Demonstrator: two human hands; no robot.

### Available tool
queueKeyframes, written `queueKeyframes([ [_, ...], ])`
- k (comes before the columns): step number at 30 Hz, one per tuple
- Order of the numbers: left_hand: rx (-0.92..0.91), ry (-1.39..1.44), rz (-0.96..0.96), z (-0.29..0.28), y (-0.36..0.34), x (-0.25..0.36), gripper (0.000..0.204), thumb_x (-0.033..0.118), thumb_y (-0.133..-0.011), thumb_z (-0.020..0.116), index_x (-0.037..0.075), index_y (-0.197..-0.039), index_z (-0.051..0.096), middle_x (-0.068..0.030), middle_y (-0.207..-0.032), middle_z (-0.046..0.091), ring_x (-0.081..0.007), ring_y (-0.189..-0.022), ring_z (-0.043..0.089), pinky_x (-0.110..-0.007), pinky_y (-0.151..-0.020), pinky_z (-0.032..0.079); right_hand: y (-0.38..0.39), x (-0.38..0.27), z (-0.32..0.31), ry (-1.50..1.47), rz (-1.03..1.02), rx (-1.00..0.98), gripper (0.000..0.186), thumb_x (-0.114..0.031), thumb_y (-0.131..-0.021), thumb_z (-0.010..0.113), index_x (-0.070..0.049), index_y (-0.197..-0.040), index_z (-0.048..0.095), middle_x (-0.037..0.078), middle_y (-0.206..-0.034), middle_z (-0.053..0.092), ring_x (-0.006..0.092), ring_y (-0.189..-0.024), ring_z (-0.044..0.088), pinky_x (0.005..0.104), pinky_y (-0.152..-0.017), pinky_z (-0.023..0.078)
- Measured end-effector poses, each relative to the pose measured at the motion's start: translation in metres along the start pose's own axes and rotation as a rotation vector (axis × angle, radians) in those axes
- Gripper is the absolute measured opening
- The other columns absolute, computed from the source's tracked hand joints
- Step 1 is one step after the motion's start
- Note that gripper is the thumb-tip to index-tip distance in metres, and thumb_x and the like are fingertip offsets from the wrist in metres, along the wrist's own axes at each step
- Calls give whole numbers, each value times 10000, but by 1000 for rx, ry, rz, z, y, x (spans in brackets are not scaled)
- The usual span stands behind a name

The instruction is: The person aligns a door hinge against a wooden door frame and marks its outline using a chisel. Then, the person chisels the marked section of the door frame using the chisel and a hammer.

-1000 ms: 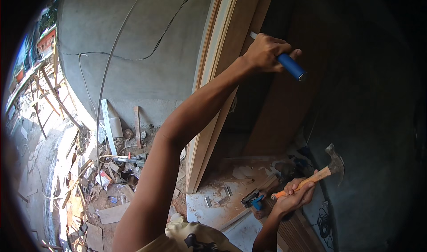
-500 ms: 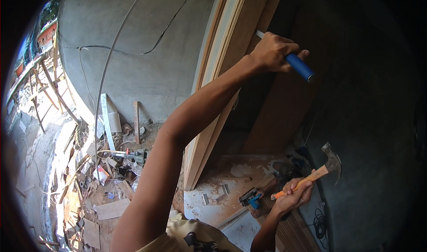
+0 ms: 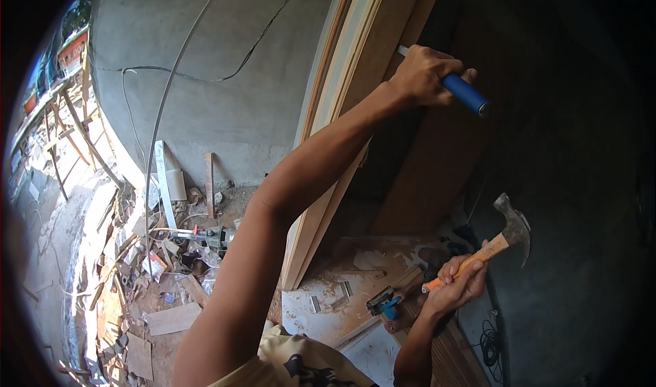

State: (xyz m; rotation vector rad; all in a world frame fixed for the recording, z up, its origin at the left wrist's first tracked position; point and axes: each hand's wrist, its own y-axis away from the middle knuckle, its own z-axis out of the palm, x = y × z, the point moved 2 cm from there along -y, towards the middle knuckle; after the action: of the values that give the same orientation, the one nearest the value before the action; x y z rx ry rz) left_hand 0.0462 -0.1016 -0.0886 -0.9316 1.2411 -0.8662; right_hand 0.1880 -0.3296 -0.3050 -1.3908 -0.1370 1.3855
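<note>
My left hand is raised high and closed around a chisel with a blue handle. The chisel's pale blade points up and left at the inner face of a wooden door frame; whether its tip touches the wood I cannot tell. Lower on the right, my right hand grips a claw hammer by its orange-and-wood handle. The hammer's metal head is up and to the right, well apart from the chisel.
Below the frame lies a dusty white board with small metal pieces. A blue-and-black power tool rests near my right forearm, beside wooden boards. Rubble covers the ground at left, and a cable hangs before the grey wall.
The hammer and my right hand have risen slightly and shifted to the right. My left hand and the chisel have moved a little up and right.
</note>
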Motion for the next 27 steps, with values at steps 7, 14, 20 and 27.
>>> queueKeyframes([
  [7, 52, 22, -45, 0, -5, -6, 497, 204, -887, 699, 81, -478, 445, -55, -424, 416, -193, -345, 402, -369, -375, 311, -43, -52, 59, -201, -438, 90, 549, -339, -1091, 361, 114, -1401, 384, 4, -647, 433, 27, -475, 300, 180, -389, 245],
  [14, 31, 39, -57, -7, 1, -8, 481, 212, -880, 703, 80, -486, 462, -51, -433, 428, -196, -359, 413, -371, -382, 316, -59, -30, 85, 88, -248, -56, 498, -291, -1092, 391, 93, -1409, 406, -12, -631, 401, 4, -457, 297, 149, -381, 241],
  [20, -30, -8, 68, -7, 18, 1, 473, 182, -853, 711, 117, -487, 420, -27, -450, 422, -186, -376, 402, -343, -413, 337, -16, -17, 35, -121, -278, 122, 531, -314, -1096, 367, 103, -1425, 367, -8, -623, 379, 22, -459, 298, 154, -387, 263],
  [27, -94, -11, 198, -9, 19, 13, 483, 172, -846, 730, 128, -490, 407, -15, -449, 419, -183, -375, 422, -333, -416, 358, 0, 7, 12, -71, 6, 71, 515, -337, -1091, 395, 48, -1433, 416, -13, -636, 382, 21, -471, 293, 164, -403, 244],
])
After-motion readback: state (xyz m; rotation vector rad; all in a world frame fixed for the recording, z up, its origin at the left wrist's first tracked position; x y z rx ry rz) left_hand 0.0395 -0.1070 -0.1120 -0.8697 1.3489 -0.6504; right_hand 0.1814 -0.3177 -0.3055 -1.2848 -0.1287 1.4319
